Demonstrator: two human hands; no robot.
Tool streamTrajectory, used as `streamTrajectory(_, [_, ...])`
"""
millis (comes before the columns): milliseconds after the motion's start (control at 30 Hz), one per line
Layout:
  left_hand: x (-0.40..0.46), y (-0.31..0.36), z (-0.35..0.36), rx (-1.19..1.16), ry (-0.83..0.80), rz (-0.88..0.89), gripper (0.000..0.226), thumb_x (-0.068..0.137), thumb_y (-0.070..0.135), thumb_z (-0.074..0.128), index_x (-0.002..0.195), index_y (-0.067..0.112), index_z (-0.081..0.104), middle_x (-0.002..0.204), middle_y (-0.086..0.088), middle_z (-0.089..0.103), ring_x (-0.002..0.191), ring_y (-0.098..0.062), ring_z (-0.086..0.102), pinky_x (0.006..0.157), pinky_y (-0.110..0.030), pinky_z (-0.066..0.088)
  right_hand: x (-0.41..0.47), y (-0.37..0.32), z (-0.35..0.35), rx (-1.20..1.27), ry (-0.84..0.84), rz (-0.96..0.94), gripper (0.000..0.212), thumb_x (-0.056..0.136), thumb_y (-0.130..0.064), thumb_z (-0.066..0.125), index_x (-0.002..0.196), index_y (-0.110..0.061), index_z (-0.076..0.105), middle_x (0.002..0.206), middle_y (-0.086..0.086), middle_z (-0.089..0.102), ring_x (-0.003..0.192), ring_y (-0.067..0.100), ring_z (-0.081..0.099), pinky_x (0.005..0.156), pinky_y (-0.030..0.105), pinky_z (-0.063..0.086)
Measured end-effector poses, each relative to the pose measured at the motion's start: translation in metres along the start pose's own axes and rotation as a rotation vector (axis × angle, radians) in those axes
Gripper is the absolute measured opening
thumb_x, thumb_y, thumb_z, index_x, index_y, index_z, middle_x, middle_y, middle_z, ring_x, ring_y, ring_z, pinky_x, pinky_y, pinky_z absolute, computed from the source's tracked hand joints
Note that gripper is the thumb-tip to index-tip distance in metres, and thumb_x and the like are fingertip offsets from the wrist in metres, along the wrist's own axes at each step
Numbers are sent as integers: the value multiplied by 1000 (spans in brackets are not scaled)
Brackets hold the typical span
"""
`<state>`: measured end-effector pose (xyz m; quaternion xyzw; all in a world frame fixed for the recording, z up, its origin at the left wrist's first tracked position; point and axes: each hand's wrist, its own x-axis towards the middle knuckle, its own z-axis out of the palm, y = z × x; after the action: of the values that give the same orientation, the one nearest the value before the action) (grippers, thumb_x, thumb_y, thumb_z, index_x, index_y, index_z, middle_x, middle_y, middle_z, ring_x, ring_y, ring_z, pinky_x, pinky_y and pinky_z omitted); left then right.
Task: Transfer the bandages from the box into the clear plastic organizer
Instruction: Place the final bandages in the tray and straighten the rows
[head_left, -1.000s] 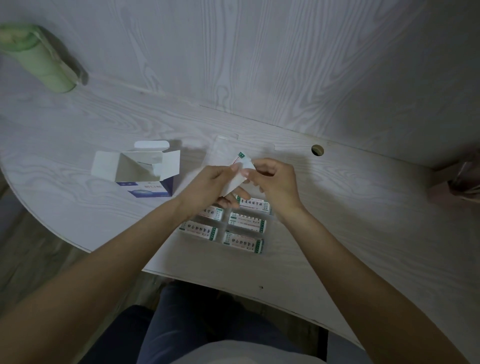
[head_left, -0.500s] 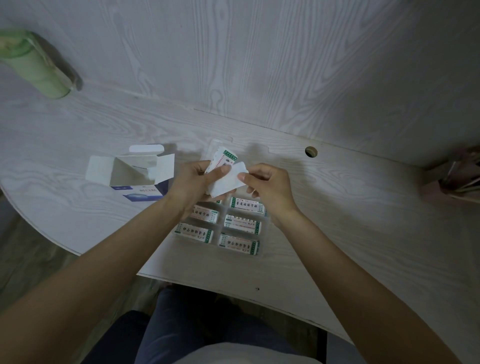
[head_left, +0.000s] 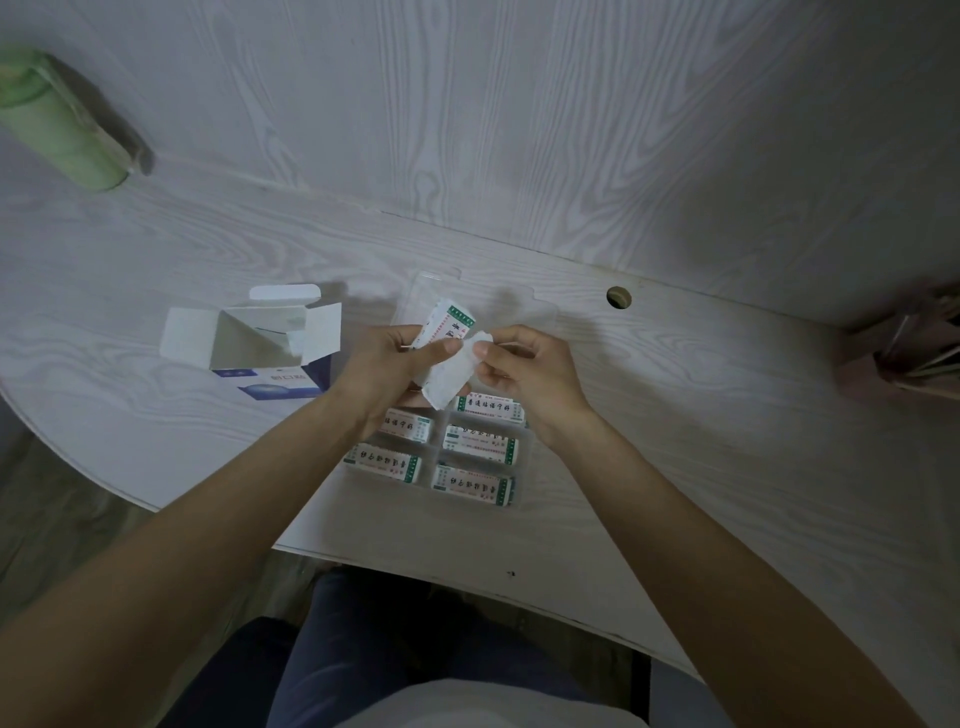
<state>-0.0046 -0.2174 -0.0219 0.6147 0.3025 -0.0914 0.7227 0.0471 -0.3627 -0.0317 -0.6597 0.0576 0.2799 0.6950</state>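
My left hand (head_left: 387, 366) holds a small stack of white bandage strips with green ends (head_left: 448, 325) above the clear plastic organizer (head_left: 525, 444). My right hand (head_left: 524, 366) pinches the upper end of one plain white strip (head_left: 451, 375) that still touches the left thumb. Several printed bandages (head_left: 480, 444) lie in the organizer's compartments under my hands. The organizer's clear lid (head_left: 530, 306) lies open behind it. The blue and white box (head_left: 262, 345) stands open to the left, its inside showing white.
A green cylinder (head_left: 57, 130) lies at the far left of the pale wood-grain table (head_left: 727, 415). A round cable hole (head_left: 618, 297) sits behind the right hand. A pinkish holder (head_left: 904, 353) stands at the right edge. The table's curved front edge runs above my lap.
Both hands shifted slightly left over the organizer. The stack in my left hand fanned out, and my right hand drew one white strip away from it.
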Motion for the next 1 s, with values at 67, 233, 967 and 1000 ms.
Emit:
streamTrajectory(67, [0,0,0,-35,10,-7,15,86,16,65,99,9,67,83,-4,71,61,-14,70,50,-24,55,1,-1,-2,51,26,18,7,85,3,65,88,-3,65,81,12,68,60,10,68,56,18,53])
streamTrajectory(233, [3,-2,-7,-20,33,-18,13,89,20,62,98,13,67,88,-4,72,62,-18,71,52,-28,58,3,2,-16,249,36,37,8,88,0,62,84,-7,61,80,9,70,74,18,71,69,22,56])
streamTrajectory(967, [14,-11,-17,-4,123,15,18,90,18,60,104,6,65,93,-10,72,77,-22,72,70,-29,59,13,52,-23,-1055,32,-257,19,87,-8,63,104,-10,71,102,8,67,93,18,62,77,20,45])
streamTrajectory(1000, [14,-11,-17,-5,123,16,18,90,18,60,104,6,65,92,-10,72,76,-22,72,70,-29,59,13,51,-23,-1126,23,-275,19,89,-11,61,104,-11,71,102,8,64,94,19,60,76,25,46])
